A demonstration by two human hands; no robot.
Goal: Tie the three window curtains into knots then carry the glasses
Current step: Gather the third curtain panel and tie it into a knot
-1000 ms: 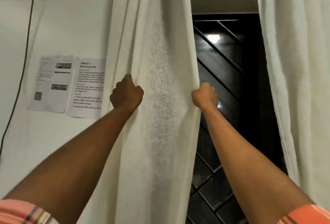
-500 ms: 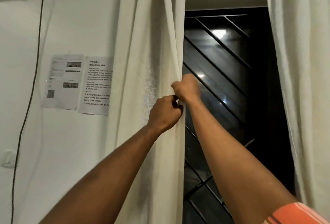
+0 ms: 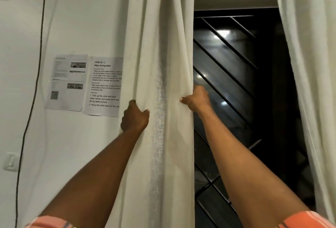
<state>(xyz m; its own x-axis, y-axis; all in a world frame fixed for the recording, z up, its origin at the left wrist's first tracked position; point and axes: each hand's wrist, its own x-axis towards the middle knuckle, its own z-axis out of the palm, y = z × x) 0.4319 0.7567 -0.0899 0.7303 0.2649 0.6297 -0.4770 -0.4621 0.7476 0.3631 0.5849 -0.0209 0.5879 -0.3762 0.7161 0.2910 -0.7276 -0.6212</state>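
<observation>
At centre, curtain [image 3: 160, 64] hanging between wall [image 3: 72, 18] on the left and window [image 3: 236, 82] on the right. On its left edge, left hand [image 3: 135, 118] gripping; on its right edge, slightly higher, right hand [image 3: 197, 99] gripping, in front of the window. Right of the window, second curtain [image 3: 309, 64]. On the wall, two printed sheets [image 3: 87, 84] side by side, the right one partly behind the curtain. Further left, cable [image 3: 36, 82] running down the wall, with wall switch [image 3: 11, 160] just left of it, low down.

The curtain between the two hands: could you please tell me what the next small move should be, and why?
Probably bring the left hand and right hand together, bunching the curtain into one rope: each grips an opposite edge, and the panel hangs spread and unknotted.
</observation>
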